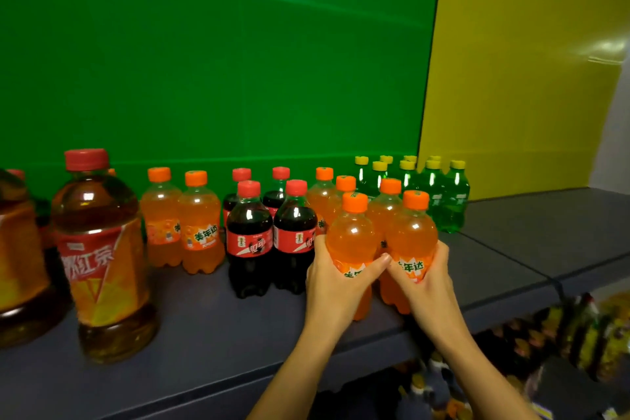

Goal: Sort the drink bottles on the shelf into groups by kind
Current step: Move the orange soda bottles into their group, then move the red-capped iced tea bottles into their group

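Note:
On the grey shelf [211,324] my left hand [335,286] grips a small orange soda bottle [351,235], and my right hand [424,278] grips a second orange soda bottle [412,232] beside it. Both bottles stand upright, side by side, in front of three more orange sodas [387,201]. To their left stand several cola bottles [250,235] with red caps. Two orange sodas [199,222] stand left of the cola. Several green soda bottles [450,201] with yellow caps are grouped at the back right.
Large iced-tea bottles [99,249] with red caps stand at the near left. A green back wall [218,61] and a yellow side panel [518,78] close the shelf. A lower shelf of packaged goods [562,334] shows at the bottom right.

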Available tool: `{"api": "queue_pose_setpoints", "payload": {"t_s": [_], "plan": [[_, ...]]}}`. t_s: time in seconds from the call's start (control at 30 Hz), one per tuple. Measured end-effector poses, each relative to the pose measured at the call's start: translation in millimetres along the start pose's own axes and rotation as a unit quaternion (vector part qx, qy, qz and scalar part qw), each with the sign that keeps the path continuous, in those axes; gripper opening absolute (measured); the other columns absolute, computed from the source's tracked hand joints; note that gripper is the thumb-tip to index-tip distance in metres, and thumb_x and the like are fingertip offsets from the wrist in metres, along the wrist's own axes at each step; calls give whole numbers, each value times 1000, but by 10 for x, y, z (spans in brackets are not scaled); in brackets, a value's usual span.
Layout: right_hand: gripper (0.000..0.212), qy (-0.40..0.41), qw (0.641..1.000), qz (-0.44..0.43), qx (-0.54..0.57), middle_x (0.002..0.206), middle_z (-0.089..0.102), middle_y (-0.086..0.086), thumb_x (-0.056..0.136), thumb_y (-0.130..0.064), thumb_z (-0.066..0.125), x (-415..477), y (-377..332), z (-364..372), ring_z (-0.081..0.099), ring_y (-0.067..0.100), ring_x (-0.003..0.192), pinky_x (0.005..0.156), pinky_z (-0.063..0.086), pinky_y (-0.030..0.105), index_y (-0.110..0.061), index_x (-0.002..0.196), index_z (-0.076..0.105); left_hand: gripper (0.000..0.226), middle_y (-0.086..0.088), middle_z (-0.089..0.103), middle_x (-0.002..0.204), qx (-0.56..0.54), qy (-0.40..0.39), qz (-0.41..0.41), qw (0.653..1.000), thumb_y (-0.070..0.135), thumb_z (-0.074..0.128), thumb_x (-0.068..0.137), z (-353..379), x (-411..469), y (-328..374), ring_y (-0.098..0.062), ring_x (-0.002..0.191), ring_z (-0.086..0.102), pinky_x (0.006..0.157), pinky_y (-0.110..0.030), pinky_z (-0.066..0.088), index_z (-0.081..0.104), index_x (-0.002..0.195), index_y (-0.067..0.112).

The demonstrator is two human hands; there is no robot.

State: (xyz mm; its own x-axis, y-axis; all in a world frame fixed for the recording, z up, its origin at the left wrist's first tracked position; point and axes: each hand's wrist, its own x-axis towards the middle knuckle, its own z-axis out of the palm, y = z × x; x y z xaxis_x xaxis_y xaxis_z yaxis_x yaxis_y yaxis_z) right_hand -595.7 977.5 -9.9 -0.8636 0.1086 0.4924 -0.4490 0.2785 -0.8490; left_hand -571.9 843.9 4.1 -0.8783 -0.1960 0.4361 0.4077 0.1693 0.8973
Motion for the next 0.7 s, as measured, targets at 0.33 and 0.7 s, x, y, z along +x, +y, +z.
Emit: {"api": "queue_pose_setpoints", "payload": {"t_s": [0.33, 0.7], "plan": [[70, -66, 997, -29, -36, 128, 40, 7, 81, -37, 62, 378, 287, -69, 42, 20, 121, 96, 37, 33, -9, 136, 29, 69, 1, 40, 126, 185, 59, 30, 981, 45, 64, 79, 310, 130, -172, -11, 120, 40, 102, -27, 38, 30, 131, 16], [106, -70, 996, -50, -34, 149, 22, 8, 65, -51, 69, 415, 252, -88, 22, 26, 138, 109, 24, 43, -19, 147, 9, 88, 9, 42, 138, 214, 59, 4, 975, 62, 59, 72, 248, 55, -136, -8, 126, 42, 104, -34, 40, 16, 141, 28]]}}
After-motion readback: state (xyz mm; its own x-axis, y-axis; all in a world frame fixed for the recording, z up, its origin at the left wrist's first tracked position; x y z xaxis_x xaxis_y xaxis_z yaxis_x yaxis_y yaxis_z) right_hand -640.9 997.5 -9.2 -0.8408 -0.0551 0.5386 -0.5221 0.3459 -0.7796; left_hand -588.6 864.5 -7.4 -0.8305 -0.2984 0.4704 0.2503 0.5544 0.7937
